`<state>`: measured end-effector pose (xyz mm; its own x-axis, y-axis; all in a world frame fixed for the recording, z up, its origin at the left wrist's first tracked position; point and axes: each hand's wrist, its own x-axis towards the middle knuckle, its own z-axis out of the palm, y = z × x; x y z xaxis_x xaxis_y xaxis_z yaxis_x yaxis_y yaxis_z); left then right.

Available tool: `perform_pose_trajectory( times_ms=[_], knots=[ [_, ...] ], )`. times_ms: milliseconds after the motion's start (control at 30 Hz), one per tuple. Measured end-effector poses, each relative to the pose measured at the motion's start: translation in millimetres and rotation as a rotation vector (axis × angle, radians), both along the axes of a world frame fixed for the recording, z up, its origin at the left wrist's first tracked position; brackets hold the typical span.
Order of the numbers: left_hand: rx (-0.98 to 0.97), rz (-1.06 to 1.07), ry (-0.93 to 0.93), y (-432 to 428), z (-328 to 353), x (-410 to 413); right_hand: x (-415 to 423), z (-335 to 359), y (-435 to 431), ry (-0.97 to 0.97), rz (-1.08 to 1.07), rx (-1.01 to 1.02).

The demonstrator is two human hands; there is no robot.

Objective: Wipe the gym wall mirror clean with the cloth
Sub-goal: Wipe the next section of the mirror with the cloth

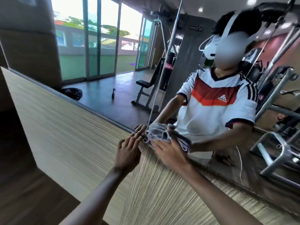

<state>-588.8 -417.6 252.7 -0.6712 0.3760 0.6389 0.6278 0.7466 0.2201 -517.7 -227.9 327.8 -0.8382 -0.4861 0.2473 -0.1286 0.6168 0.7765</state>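
Grey-lilac cloth (156, 133) sits bunched under the right hand (170, 151), whose fingers lie fairly straight over it and press it against the glass. The cloth is at the very bottom edge of the mirror (113, 70), just right of a thin vertical seam (162, 62) between two mirror panes. The left hand (128, 151) holds nothing. Its fingers are stretched out and close together, and their tips touch the lower edge of the glass just left of the cloth, meeting their own reflection. Both forearms reach up from the lower part of the view across a pale wood-grain panel (73, 135) that runs beneath the mirror.

In the glass, the person appears in a white jersey (215, 103) with a red chevron across the chest, arms stretched toward the same spot. Behind that reflection stands a grey metal weight machine (276, 111). Left of the seam, the mirror shows a padded bench (146, 88), a small spray bottle (113, 93) upright on the dark floor, a dark bundle (72, 93) near the wall, and tall sliding glass doors (100, 38) with greenery beyond.
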Motion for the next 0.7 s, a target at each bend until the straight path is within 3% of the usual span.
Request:
perform_pose_trajectory(
  times_ms=[67, 200, 333, 467, 567, 700],
  knots=[
    [0.0, -0.009, -0.002, -0.7, -3.1, -1.6, 22.3, 0.8, 26.1, -0.033, 0.006, -0.046],
    [0.046, -0.049, -0.036, 2.1, -9.3, -1.0, 35.0, 42.4, 48.5, 0.207, 0.059, -0.201],
    [0.288, -0.049, -0.168, 15.7, -14.0, 4.7, 1.5, 49.5, 4.4, 0.405, 0.006, -0.306],
    [0.624, 0.109, -0.481, 24.7, -0.6, -7.5, -23.8, 4.9, -22.8, 0.181, 0.029, -0.198],
    [0.599, 0.118, -0.541, 24.2, -1.1, -13.5, -8.0, -12.6, -6.2, 0.018, 0.055, -0.2],
    [0.586, 0.119, -0.578, 26.1, -0.9, -11.5, 29.8, -14.6, 42.5, 0.091, 0.108, -0.221]
  ],
)
